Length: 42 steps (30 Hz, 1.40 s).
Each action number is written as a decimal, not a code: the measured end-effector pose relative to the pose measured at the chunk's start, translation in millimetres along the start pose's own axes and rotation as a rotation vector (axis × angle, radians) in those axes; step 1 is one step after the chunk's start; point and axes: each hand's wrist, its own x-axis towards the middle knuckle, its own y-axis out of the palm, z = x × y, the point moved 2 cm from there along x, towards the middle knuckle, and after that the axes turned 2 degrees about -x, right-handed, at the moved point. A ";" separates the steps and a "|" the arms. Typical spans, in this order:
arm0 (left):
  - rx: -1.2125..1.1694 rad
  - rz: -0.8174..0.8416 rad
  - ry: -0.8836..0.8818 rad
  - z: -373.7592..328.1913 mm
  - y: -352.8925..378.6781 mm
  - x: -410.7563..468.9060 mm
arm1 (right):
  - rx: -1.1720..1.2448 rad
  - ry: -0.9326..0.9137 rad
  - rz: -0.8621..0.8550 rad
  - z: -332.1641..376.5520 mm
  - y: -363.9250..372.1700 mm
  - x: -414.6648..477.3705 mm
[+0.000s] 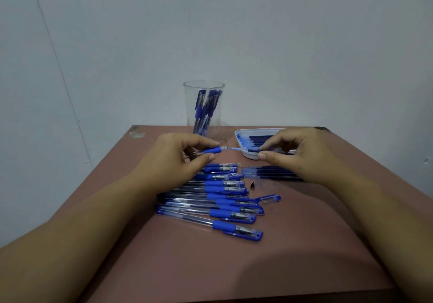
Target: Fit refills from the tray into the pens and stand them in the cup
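My left hand (178, 155) pinches an open pen barrel (214, 150) with a blue grip, its open end pointing right. My right hand (297, 155) pinches a thin blue refill (243, 149), its tip aimed at the barrel's mouth with a small gap between them. A white tray (241, 138) behind my right hand holds several dark refills. The clear cup (203, 108) at the table's far edge holds several blue pens standing upright. Several capped blue pens (220, 199) lie in a row below my hands.
A small black pen tip (252, 185) and a loose blue cap (269, 198) lie right of the pen row. Several loose refills (269, 172) rest on the brown table (281, 244) under my right hand. A grey wall stands right behind the table.
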 end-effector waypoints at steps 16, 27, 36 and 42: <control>0.207 0.077 0.090 -3.7 -3.4 0.3 | -0.087 -0.028 0.056 1.0 5.0 -0.4; 0.095 0.127 0.086 -7.0 2.8 -2.0 | 0.031 -0.035 0.161 -0.5 17.2 0.4; 0.025 0.064 0.017 -3.2 0.9 -0.6 | -0.033 -0.040 0.028 -12.3 4.8 0.7; 0.026 0.082 -0.002 -2.1 2.7 -0.6 | -0.036 -0.062 0.148 -8.1 17.2 2.0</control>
